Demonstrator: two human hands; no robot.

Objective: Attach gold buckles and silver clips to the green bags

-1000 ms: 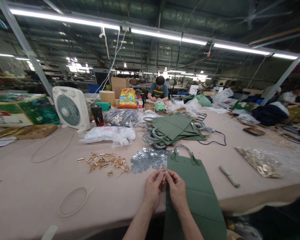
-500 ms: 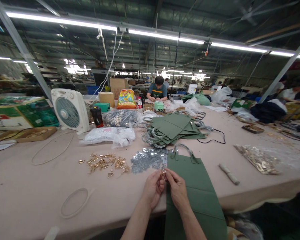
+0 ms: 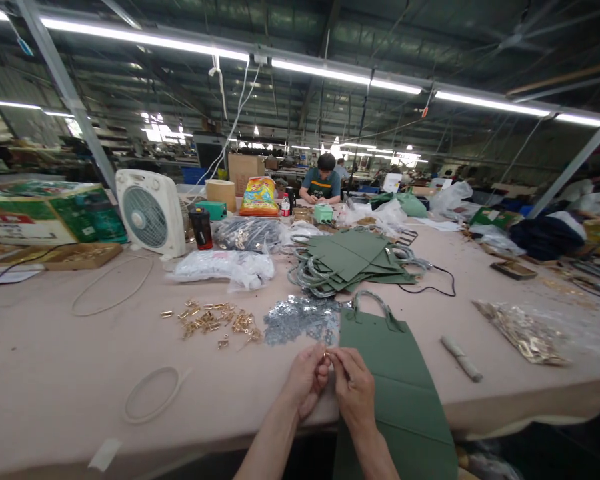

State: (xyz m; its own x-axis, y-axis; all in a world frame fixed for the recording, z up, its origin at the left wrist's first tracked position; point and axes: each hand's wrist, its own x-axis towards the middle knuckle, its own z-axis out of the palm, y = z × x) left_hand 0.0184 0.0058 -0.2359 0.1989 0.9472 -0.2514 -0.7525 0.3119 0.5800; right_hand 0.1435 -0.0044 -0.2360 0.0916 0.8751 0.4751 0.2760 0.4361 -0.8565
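Left hand (image 3: 306, 379) and right hand (image 3: 354, 385) pinched a small gold fitting (image 3: 325, 356) beside the green panel (image 3: 397, 367); silver plates (image 3: 300, 321) lay left of it.

Two bare hands (image 3: 357, 390) and uncovered forearms (image 3: 271, 437)

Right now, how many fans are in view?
2: a white fan on the table at left, and a ceiling fan at upper right. More may be hidden in the background.

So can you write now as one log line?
left hand: pinching gold piece | right hand: at same piece | green panel: under right hand
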